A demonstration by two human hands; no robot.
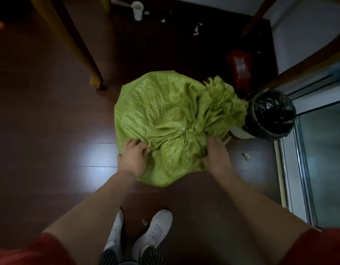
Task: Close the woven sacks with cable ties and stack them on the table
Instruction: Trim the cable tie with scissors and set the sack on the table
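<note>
Head view: the green sack [165, 111] sits on the floor [50, 131] under both hands. The left hand [133, 155] and right hand [216, 155] each bunch its cloth in curled fingers. Its bunched top [220, 92] points away, nearer the right hand.

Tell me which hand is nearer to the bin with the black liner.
Right. The right hand grips the green woven sack on the side beside the bin; the left hand grips the sack's opposite side, farther from the bin.
</note>
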